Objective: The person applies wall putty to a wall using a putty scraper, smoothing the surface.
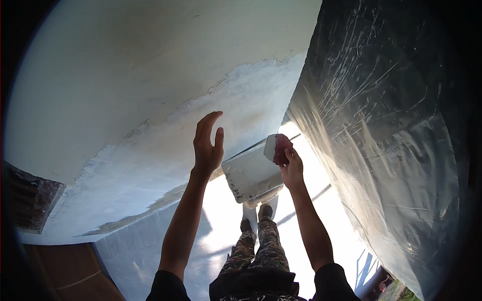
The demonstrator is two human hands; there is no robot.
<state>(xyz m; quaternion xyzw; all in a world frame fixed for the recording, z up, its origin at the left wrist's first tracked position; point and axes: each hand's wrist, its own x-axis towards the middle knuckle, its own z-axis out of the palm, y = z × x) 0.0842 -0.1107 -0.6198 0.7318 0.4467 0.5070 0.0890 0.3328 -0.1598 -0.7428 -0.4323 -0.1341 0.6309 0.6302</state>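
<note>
My right hand (pixel 292 169) grips a small flat piece (pixel 282 149), dark red where I hold it and pale on its left part. Whether it is a scraper or a sponge I cannot tell. My left hand (pixel 207 145) is raised, holding nothing, with its fingers extended and the thumb apart. Beyond it is a wall (pixel 150 65) with a lighter, rough-edged band of coating (pixel 165 130). Between and below my hands is a pale, box-like tub (pixel 253 173), smeared and speckled along its near edge. What carries the tub is hidden.
A large translucent plastic sheet (pixel 381 150), streaked with pale splashes, hangs along the right. My feet (pixel 257 215) stand below the tub on a brightly lit floor. A dark recess (pixel 30 195) lies at the wall's left, above a brown panel (pixel 70 273).
</note>
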